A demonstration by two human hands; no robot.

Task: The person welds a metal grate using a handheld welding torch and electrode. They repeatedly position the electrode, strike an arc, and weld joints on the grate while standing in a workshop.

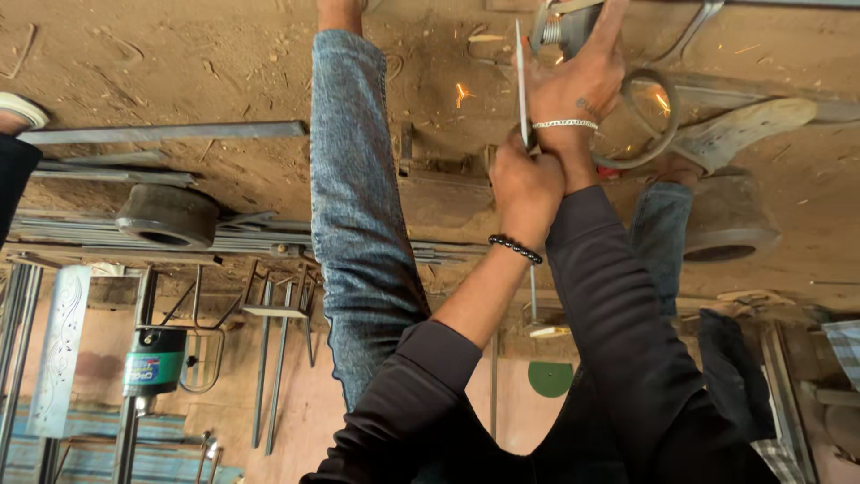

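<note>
My left hand (524,193), with a black bead bracelet on the wrist, is closed around a thin pale metal rod (520,76) that stands up from the fist. My right hand (573,85), wearing a silver bracelet, crosses just above it and grips the body of a grey power grinder (560,27). Orange sparks (462,91) fly over the dirt floor to the left of the rod. A dark metal ring (661,134) lies right beside my right wrist. My jeans-clad leg (354,197) runs along the left of both hands.
Long flat steel bars (161,133) and a bundle of rods (81,229) lie at the left with a heavy round disc (167,215). Another round casting (730,224) and a sandalled foot (743,130) are at the right. A green can (154,358) and a metal stool frame (273,314) are lower left.
</note>
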